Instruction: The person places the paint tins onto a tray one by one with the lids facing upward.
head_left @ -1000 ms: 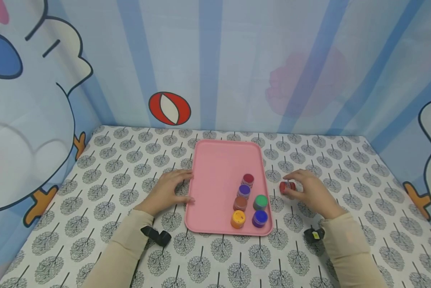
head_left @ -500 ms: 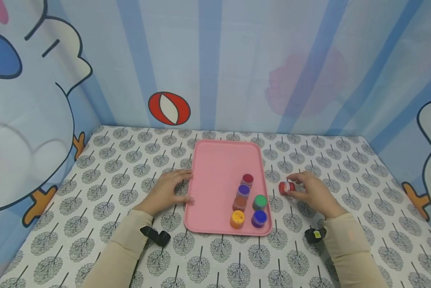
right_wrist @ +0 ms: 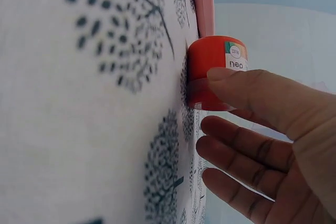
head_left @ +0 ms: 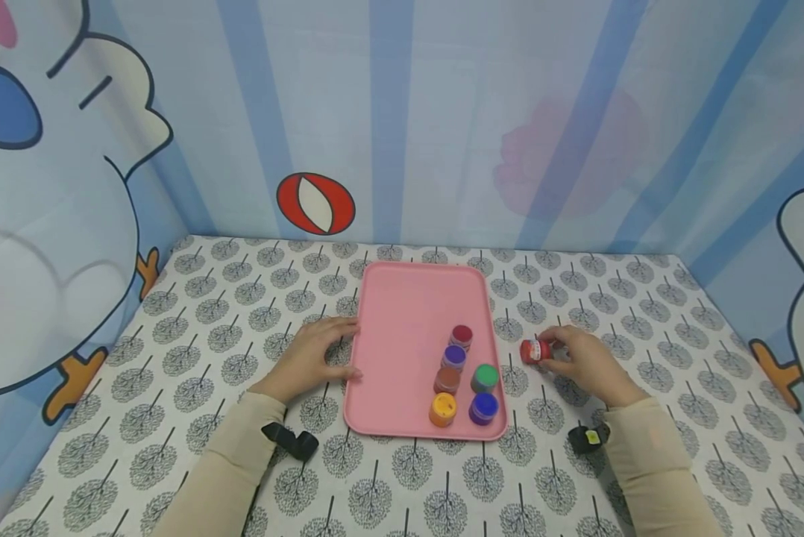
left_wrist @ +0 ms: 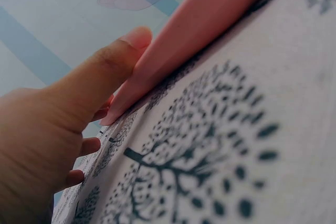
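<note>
In the head view a pink tray holds several small paint jars on its right side. My left hand touches the tray's left edge, its thumb against the outer wall in the left wrist view. Right of the tray a red paint jar lies on its side on the cloth. My right hand pinches the right end of this jar, thumb on its near side. The index finger is partly hidden behind the jar and thumb; the other fingers hang loosely curled.
On the tray stand a dark red jar, a purple one, a brown one, a yellow one, a green one and a blue one. Tree-patterned cloth covers the table, with a curtain behind.
My right hand has shifted slightly to the right along the red paint jar, and more of the jar shows. The left hand and tray stay where they were.
</note>
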The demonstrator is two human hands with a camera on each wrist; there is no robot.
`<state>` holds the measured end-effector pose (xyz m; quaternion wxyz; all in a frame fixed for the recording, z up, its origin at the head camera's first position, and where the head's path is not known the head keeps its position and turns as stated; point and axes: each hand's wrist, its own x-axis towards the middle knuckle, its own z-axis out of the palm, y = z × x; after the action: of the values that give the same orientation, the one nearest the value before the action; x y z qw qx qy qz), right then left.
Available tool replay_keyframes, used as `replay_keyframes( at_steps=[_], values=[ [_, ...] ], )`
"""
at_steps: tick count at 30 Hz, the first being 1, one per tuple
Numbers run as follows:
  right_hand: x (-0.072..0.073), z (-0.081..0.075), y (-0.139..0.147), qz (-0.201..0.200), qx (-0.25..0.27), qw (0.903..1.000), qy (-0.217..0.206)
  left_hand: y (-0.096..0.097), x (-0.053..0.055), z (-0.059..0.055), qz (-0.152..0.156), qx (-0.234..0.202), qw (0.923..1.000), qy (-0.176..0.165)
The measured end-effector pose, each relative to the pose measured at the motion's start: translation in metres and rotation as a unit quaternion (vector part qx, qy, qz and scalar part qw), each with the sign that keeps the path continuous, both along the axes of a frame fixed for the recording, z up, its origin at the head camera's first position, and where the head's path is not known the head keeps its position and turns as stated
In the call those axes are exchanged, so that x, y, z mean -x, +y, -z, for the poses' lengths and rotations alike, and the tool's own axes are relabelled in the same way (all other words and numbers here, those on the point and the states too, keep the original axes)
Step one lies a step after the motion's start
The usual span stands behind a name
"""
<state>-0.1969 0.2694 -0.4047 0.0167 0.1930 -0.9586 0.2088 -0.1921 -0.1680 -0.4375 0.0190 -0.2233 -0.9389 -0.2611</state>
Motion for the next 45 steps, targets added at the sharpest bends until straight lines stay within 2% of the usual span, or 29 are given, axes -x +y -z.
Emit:
replay_keyframes(
  at_steps=[19,35,45],
  values=[
    [0.000,-0.004,-0.003,0.002,0.003,0.9999,-0.016,0.000,0.001,0.001,0.001,-0.002,1.0000,0.004],
    [-0.001,-0.002,-0.005,-0.006,0.007,0.9998,0.016,0.000,-0.001,-0.001,0.000,-0.007,1.0000,0.002],
    [-0.005,-0.010,-0.014,-0.005,0.003,0.9997,0.022,0.000,0.000,-0.001,0.000,-0.002,1.0000,0.003]
  ],
)
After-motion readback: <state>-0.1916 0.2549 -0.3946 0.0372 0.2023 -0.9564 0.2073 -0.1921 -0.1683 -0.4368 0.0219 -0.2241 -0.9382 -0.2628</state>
